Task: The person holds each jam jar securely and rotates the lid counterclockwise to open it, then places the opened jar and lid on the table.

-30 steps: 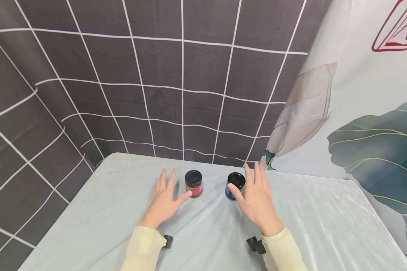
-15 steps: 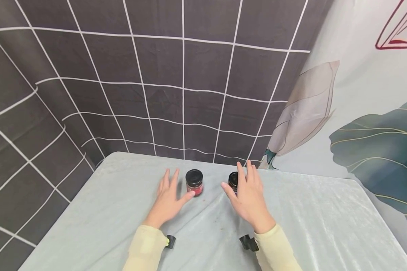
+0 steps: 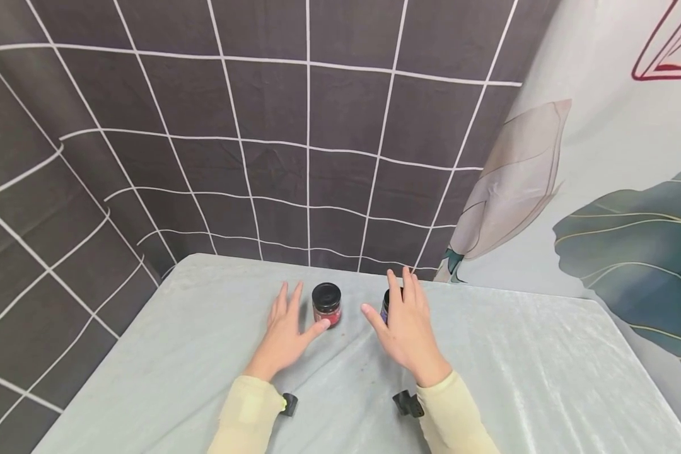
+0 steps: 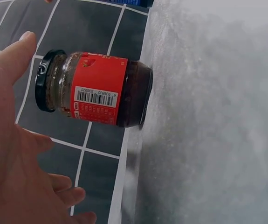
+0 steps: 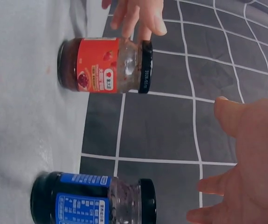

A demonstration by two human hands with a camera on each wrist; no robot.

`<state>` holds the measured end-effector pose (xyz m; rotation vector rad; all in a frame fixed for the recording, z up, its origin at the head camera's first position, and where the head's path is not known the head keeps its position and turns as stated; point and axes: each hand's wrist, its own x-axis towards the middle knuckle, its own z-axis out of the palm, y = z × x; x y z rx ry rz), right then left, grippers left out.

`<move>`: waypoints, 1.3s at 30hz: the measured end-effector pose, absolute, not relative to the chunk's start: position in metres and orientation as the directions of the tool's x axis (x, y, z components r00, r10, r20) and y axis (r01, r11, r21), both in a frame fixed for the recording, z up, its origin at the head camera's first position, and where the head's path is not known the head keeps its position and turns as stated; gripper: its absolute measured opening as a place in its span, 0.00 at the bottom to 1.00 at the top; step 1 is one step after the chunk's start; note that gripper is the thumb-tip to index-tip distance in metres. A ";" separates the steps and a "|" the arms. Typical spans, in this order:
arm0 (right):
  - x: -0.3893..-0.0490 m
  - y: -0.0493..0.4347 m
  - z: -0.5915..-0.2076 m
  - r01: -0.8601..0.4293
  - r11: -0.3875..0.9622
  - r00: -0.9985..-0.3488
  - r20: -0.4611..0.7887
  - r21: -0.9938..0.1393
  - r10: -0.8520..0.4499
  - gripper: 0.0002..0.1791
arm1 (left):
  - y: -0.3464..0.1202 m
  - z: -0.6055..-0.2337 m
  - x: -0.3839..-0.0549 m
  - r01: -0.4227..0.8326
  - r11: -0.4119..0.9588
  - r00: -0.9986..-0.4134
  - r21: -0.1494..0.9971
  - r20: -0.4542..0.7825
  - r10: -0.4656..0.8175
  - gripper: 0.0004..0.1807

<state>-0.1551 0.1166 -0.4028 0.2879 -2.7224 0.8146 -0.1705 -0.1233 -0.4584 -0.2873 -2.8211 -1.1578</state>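
Observation:
A glass jar with a red label [image 3: 326, 308] and black lid stands upright on the cloth-covered table. My left hand [image 3: 285, 336] is just left of it, fingers spread and thumb towards the jar; in the left wrist view a gap shows between hand and red-labelled jar [image 4: 99, 88]. A second glass jar, with a blue label [image 3: 384, 307] and black lid, stands to the right, mostly hidden by my right hand [image 3: 407, 328] in the head view. In the right wrist view that hand, thumb and fingers apart, is clear of the blue-labelled jar [image 5: 82, 200]. Neither hand holds anything.
A pale grey velvety cloth [image 3: 522, 366] covers the table. Behind it hangs a dark curtain with a white grid [image 3: 340, 176], and a white leaf-patterned curtain [image 3: 618, 208] hangs at right. Black wrist mounts [image 3: 408, 404] sit at the sleeves.
My right hand has moved left, now covering more of the blue-labelled jar. My left hand has shifted slightly right in the head view. Both jars stay standing.

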 end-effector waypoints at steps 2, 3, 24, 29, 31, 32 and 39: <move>-0.155 0.115 -0.403 -0.271 0.815 -0.940 0.324 -0.512 -0.109 0.45 | -0.123 -0.459 -0.171 0.201 0.692 -0.980 0.693 0.140 0.145 0.54; -0.156 0.114 -0.404 -0.273 0.814 -0.940 0.324 -0.513 -0.111 0.45 | -0.122 -0.459 -0.171 0.202 0.688 -0.979 0.697 0.138 0.147 0.54; -0.162 0.095 -0.404 -0.297 0.792 -0.938 0.320 -0.534 -0.136 0.45 | -0.117 -0.460 -0.174 0.197 0.648 -0.980 0.736 0.130 0.150 0.54; -0.163 0.092 -0.405 -0.314 0.785 -0.930 0.340 -0.534 -0.141 0.45 | -0.115 -0.462 -0.174 0.212 0.640 -0.977 0.739 0.140 0.162 0.54; -0.163 0.090 -0.405 -0.325 0.781 -0.925 0.352 -0.533 -0.145 0.44 | -0.114 -0.463 -0.175 0.225 0.639 -0.974 0.736 0.149 0.171 0.54; -0.163 0.090 -0.406 -0.329 0.779 -0.923 0.357 -0.533 -0.146 0.44 | -0.114 -0.463 -0.175 0.228 0.638 -0.973 0.735 0.152 0.174 0.54; -0.165 0.085 -0.405 -0.339 0.768 -0.919 0.367 -0.543 -0.146 0.44 | -0.112 -0.465 -0.176 0.242 0.630 -0.970 0.738 0.164 0.180 0.55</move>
